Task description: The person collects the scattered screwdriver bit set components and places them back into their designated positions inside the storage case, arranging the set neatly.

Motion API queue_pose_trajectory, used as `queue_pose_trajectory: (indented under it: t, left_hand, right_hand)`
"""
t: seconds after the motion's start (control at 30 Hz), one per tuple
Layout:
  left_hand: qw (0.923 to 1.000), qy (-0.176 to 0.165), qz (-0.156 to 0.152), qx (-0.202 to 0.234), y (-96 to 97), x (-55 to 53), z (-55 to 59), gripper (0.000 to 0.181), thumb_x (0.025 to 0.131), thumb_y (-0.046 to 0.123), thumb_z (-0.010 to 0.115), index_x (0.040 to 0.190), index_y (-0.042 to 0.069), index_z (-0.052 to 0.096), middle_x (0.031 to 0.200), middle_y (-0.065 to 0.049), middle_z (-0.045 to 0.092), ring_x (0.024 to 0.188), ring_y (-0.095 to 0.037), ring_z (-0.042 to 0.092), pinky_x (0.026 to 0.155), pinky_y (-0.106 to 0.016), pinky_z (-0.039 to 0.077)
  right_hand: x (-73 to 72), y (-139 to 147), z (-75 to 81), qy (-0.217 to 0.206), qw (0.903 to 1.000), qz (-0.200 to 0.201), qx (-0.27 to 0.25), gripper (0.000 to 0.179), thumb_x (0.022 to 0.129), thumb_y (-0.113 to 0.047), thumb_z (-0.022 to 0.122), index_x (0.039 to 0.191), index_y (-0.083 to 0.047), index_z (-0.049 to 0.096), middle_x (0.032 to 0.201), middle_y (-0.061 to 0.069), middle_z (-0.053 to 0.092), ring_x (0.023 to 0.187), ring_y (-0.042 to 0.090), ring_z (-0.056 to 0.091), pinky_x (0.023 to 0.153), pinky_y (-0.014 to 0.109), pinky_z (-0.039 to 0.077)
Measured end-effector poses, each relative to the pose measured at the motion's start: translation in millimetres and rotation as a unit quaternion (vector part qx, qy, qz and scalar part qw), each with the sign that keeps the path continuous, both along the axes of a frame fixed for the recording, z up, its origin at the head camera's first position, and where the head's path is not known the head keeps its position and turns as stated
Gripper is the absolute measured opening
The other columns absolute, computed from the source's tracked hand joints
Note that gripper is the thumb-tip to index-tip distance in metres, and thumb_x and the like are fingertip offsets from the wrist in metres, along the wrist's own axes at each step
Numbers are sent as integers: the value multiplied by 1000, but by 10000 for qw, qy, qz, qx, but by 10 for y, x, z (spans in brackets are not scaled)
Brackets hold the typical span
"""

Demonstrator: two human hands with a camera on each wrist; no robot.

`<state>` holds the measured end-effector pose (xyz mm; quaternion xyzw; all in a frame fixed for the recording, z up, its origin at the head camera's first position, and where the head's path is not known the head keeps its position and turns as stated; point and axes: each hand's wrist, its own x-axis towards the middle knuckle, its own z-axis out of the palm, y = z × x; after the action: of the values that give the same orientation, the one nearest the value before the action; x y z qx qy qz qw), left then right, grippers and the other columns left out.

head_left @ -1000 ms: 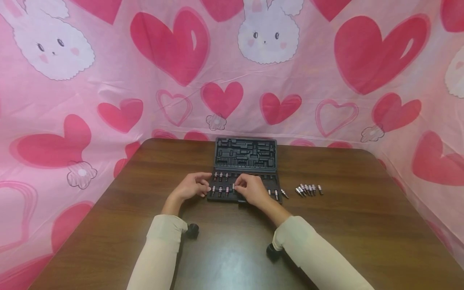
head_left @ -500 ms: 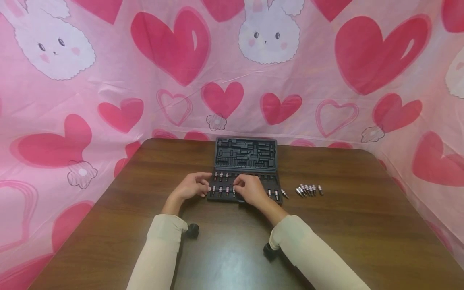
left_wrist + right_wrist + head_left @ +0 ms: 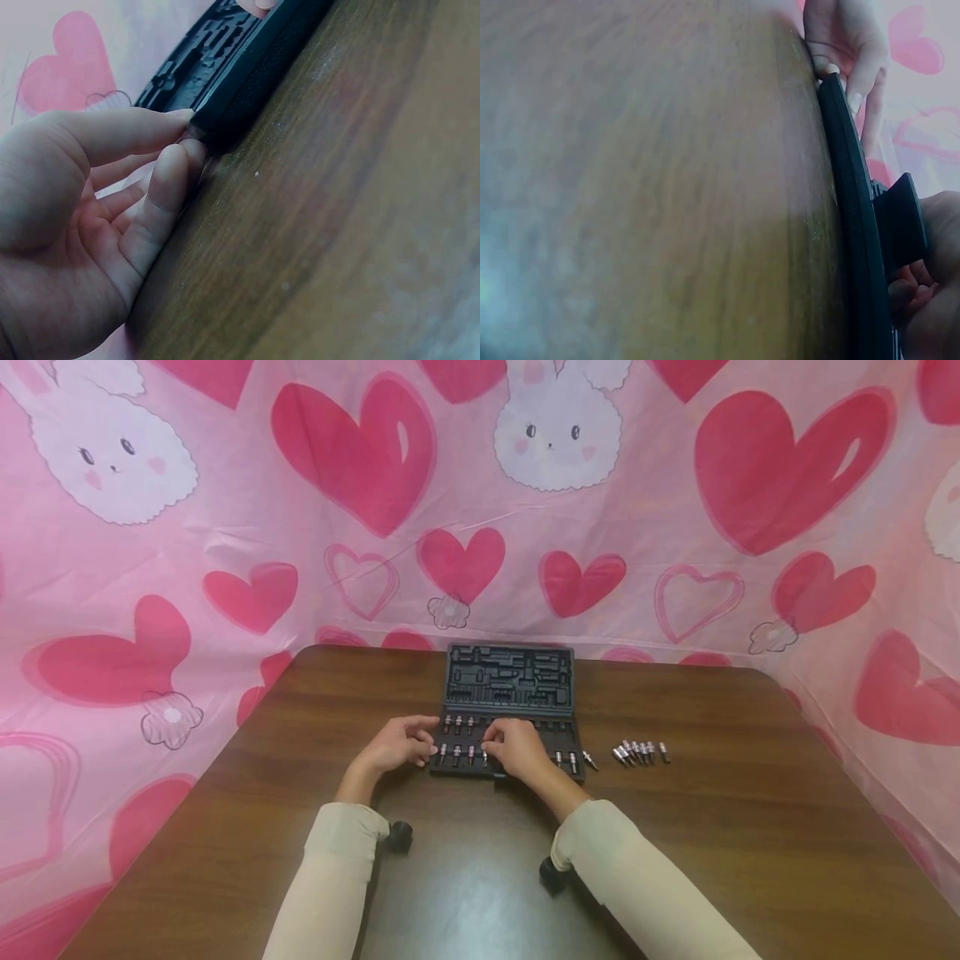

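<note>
A black socket case (image 3: 510,700) lies open on the table, its lid raised at the back. My left hand (image 3: 392,746) holds the case's left edge; the left wrist view shows the thumb and fingers (image 3: 166,176) at the case corner. My right hand (image 3: 517,747) reaches over the middle of the case, thumb and index finger pinching a small metal bit socket (image 3: 485,758) at the front row. To its left, several bit sockets (image 3: 457,755) stand in their slots, with more behind (image 3: 459,724). The right palm hides the centre slots; in the right wrist view the case wall covers the fingertips.
Right of the case, a loose pointed bit socket (image 3: 590,760) lies against its edge. Farther right is a cluster of several bit sockets (image 3: 633,752) on the brown wooden table (image 3: 720,827). A pink heart-print cloth (image 3: 637,510) hangs around the table.
The bit socket in my right fingers has gone lower into the front row, and the right forearm has shifted slightly left. The left hand stays at the case edge.
</note>
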<state>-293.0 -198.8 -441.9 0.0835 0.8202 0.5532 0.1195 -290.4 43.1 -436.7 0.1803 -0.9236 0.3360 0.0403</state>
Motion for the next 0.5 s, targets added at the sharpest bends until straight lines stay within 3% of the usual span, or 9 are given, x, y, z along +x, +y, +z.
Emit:
queue_pose_trajectory:
  t: [0.27,0.5]
  left_hand:
    - [9999,-66,90,-29,-7,-16,-8,52,85,-3,65,136,2,54,91,-15,63,74,-24,61,66,-36,57]
    - [10000,8,-37,-7,4,9,23,53,86,-4,64,137,-3,52,90,-15,63,72,-23,61,65,-35,57]
  right_hand:
    - [-15,-19,2,-42,9999,-70,136,9,84,-13,75,79,-13,68,65,-5,55,60,12,50,57,29,43]
    - [-6,-9,-3,-93,9998,-119,85,7,85,-15,75,82,-14,69,65,-5,55,60,13,51,56,30,42]
